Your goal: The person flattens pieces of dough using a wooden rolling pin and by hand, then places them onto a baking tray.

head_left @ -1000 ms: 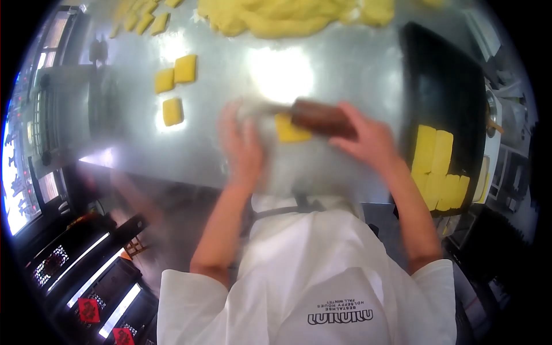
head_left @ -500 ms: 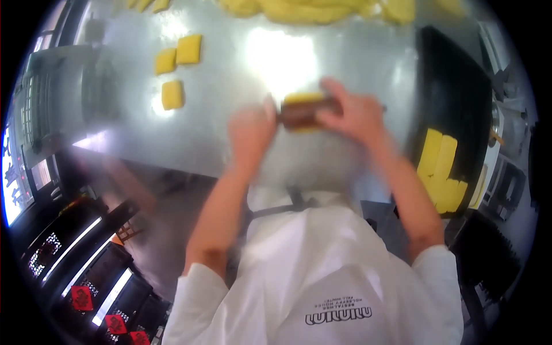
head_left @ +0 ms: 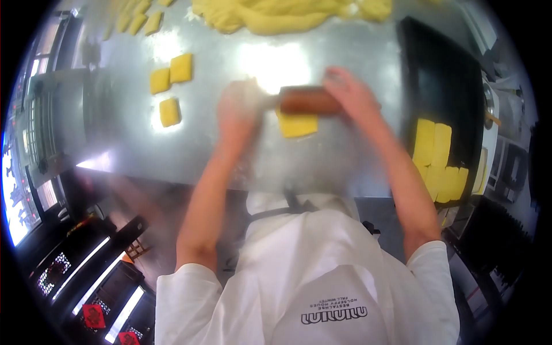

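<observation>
A brown rolling pin (head_left: pixel 310 102) lies crosswise over the far part of a flat yellow dough piece (head_left: pixel 298 125) on the metal worktop. My left hand (head_left: pixel 238 106), smeared by motion, is closed at the pin's thin left handle. At the other end, my right hand (head_left: pixel 352 96) grips the pin, thumb and fingers around its right end, where the handle is hidden. The near part of the dough shows flattened below the roller. To the left sit three small dough pieces (head_left: pixel 181 68), two of them touching.
A large yellow dough mass (head_left: pixel 287 14) lies along the far side of the metal worktop (head_left: pixel 126 132). Several small dough pieces (head_left: pixel 138 23) are at the far left. On the right, a black tray (head_left: pixel 443 86) holds several flat dough sheets (head_left: pixel 432 141).
The rolling pin has moved away from me across the dough, uncovering its near part. Both hands still hold the pin. The whole view has shifted slightly.
</observation>
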Available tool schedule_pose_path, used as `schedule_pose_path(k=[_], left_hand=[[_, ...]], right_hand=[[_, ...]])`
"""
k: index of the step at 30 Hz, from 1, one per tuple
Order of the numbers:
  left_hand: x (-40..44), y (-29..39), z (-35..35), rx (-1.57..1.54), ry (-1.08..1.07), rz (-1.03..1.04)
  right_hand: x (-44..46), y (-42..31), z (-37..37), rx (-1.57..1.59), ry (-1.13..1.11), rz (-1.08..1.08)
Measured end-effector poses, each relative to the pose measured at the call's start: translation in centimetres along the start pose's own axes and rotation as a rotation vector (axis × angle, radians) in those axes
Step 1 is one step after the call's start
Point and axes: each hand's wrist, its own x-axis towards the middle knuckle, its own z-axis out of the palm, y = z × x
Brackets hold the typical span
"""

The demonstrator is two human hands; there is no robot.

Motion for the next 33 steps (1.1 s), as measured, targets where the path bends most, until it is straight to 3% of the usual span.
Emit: schedule_pose_path(k=[1, 2, 5, 6, 8, 9, 15, 18, 21, 22, 25, 26, 29, 33], left_hand=[[0.8, 0.3, 0.2, -0.13, 0.106, 0.039], [1.2, 0.6, 0.4, -0.26, 0.216, 0.073], [-0.2, 0.3, 3.5, -0.184, -0.196, 0.079], [-1.0, 1.2, 4.6, -0.069, -0.105, 0.227], [-1.8, 1.8, 5.3, 0.013, -0.233, 0.094], [-2.2, 2.0, 5.2, 0.061, -0.301, 0.028], [-5.6, 6.0, 1.8, -0.138, -0.198, -0.175], [-8.0, 7.9, 2.5, 0.186, -0.125, 0.106], [-9.0, 6.9, 4.8, -0.051, -0.063, 0.166], [-9.2, 6.3, 4.3, -0.044, -0.049, 0.085], [-8.7, 5.5, 4.0, 0.136, 0.052, 0.128], [-8.7, 5.1, 5.0, 0.134, -0.082, 0.031], [-8.4, 4.7, 7.6, 0.122, -0.025, 0.179], [-9.7, 5.1, 8.9, 0.11, -0.027, 0.142]], right_hand=[[0.0, 0.4, -0.6, 0.155, 0.035, 0.077], [-0.1, 2.2, -1.3, 0.086, 0.112, -0.014], [-2.3, 6.9, -2.0, -0.226, 0.414, -0.045], [-3.2, 7.0, -2.0, -0.19, 0.453, -0.035], [-4.8, 7.0, -1.8, -0.112, 0.534, -0.012], [-5.3, 6.9, -1.6, -0.126, 0.544, -0.009], [-6.2, 6.8, -1.1, -0.198, 0.576, -0.025], [-5.9, 7.4, -0.8, -0.192, 0.583, -0.056], [-5.5, 7.7, -0.8, -0.201, 0.588, -0.112], [-5.7, 7.6, -0.9, -0.196, 0.588, -0.125], [-6.4, 7.7, -0.6, -0.234, 0.566, -0.116], [-6.0, 7.5, -0.5, -0.252, 0.563, -0.119], [-5.8, 7.3, -0.5, -0.265, 0.544, -0.1], [-6.6, 6.8, -1.0, -0.287, 0.406, -0.059]])
